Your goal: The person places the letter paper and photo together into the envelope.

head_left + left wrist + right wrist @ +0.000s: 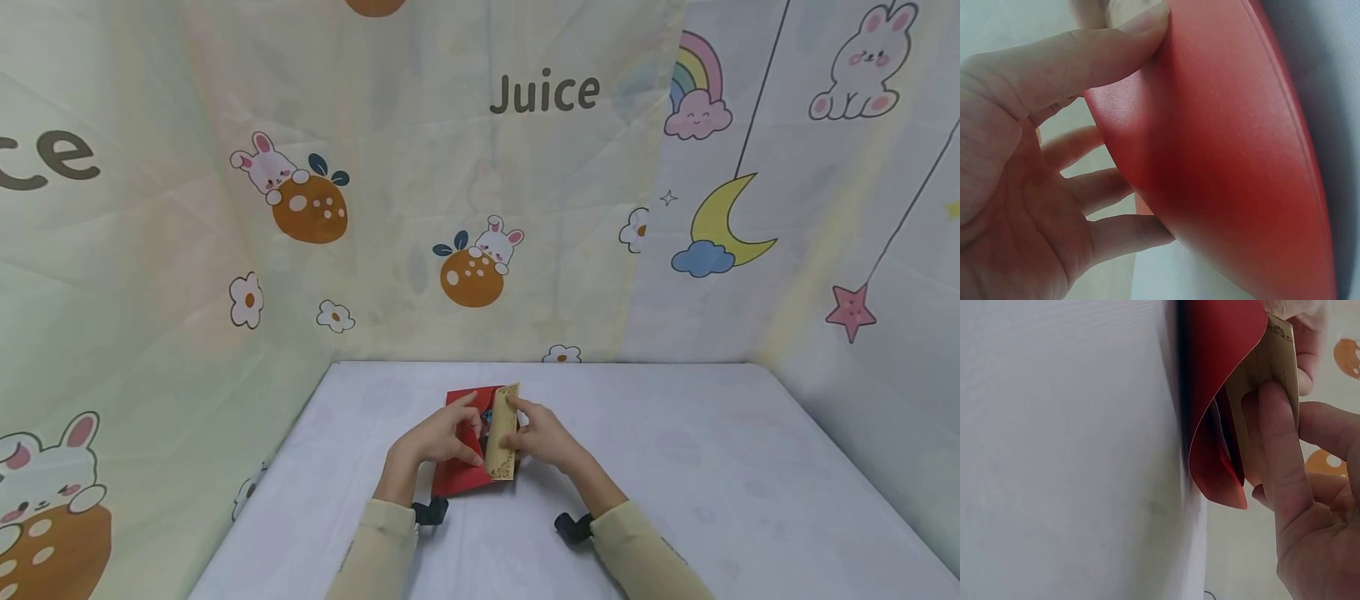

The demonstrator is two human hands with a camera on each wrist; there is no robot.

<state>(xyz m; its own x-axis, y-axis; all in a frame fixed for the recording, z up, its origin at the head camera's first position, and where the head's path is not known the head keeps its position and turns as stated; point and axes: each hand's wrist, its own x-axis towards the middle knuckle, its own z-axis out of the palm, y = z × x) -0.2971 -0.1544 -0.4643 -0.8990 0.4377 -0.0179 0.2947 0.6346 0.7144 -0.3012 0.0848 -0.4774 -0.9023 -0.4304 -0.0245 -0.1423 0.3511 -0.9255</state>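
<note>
A red folded cover (456,479) with a smooth surface lies on the white table, its near flap bent upward in the right wrist view. My left hand (441,433) pinches this cover's edge, thumb on the red face (1235,137) and fingers behind it. A narrow tan card (501,446) with ornamental corners stands slanted at the cover's right side. Thumb and fingers of my right hand (546,433) pinch the card. Ruled lines show on the card's face (1254,372) in the right wrist view. Between card and cover, a dark colourful printed patch (486,425) is partly hidden.
White cloth covers the table (660,467). Behind and at both sides hang printed curtains (420,150) with rabbits and flowers. A black wrist camera (431,511) sits at the left cuff, another black camera (573,528) at the right cuff.
</note>
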